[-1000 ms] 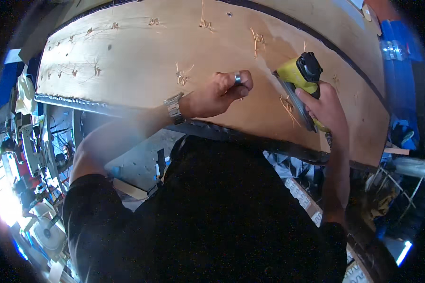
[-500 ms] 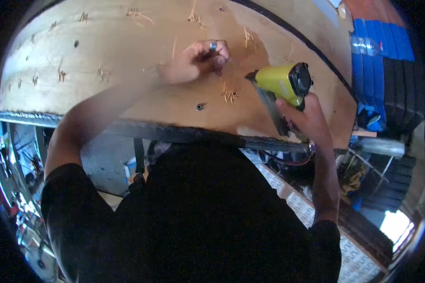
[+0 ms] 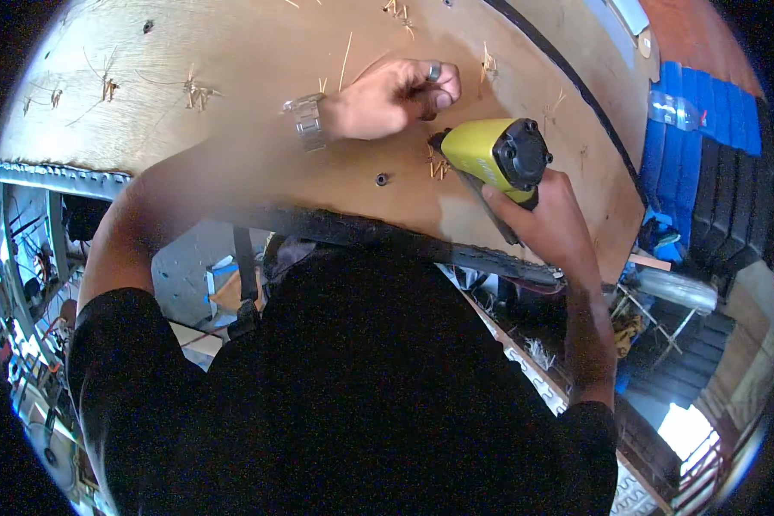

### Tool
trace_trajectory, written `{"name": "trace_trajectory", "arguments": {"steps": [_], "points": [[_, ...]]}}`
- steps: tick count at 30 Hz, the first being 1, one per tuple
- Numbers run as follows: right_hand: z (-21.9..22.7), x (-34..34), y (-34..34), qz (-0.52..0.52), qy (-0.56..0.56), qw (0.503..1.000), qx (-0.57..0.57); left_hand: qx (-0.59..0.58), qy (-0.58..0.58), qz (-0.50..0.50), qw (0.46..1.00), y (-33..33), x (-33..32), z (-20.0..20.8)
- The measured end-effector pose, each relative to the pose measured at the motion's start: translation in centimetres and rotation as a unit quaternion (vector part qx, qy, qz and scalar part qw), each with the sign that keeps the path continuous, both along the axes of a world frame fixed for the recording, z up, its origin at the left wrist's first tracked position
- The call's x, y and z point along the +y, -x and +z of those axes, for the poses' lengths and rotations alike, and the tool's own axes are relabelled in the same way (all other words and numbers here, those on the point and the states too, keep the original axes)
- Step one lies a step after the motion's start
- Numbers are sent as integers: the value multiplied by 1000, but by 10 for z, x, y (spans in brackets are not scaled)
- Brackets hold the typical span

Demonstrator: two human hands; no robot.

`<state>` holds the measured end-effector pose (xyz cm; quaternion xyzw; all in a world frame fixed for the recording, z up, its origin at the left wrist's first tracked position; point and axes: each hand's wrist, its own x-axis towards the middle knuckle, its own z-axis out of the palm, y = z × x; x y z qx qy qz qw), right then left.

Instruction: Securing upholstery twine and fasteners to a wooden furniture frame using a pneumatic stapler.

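Note:
My right hand (image 3: 549, 222) is wrapped round a yellow-green staple gun (image 3: 482, 148) with a black end cap. The gun's nose is down by a tuft of twine on a large wooden panel (image 3: 271, 60); whether it touches the wood is hidden. Just left and beyond the nose, my left hand (image 3: 396, 96) hovers close over the panel, its fingers curled together in a pinch. Anything in that pinch is hidden. A ring and a metal watch are on this hand and wrist. Several tufts of stapled twine (image 3: 199, 96) stick out of the panel.
Black edging (image 3: 335, 225) runs along the panel's near side. A bolt-like fitting (image 3: 382, 180) sits in the wood by the stapler. To the right are a clear plastic bottle (image 3: 675, 112) and blue padded material (image 3: 669, 168). Cluttered shelving stands at the lower left.
The staple gun has moved left, its nose now at a tuft of twine. My left hand has shifted right, its fingers still curled. The view has shifted slightly.

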<state>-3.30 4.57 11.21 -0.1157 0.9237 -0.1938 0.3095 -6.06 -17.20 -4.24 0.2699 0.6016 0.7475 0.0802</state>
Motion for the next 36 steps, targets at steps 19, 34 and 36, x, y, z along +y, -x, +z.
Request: {"name": "trace_trajectory", "arguments": {"steps": [19,34,36], "points": [[-4,24,0,-23,119,993,-13,83,245,301,918,-76,-1,39],[-8,18,9,80,74,994,13,140,319,258,901,-110,57,22],[-8,25,7,51,118,991,20,173,322,278,888,-109,52,21]]}}
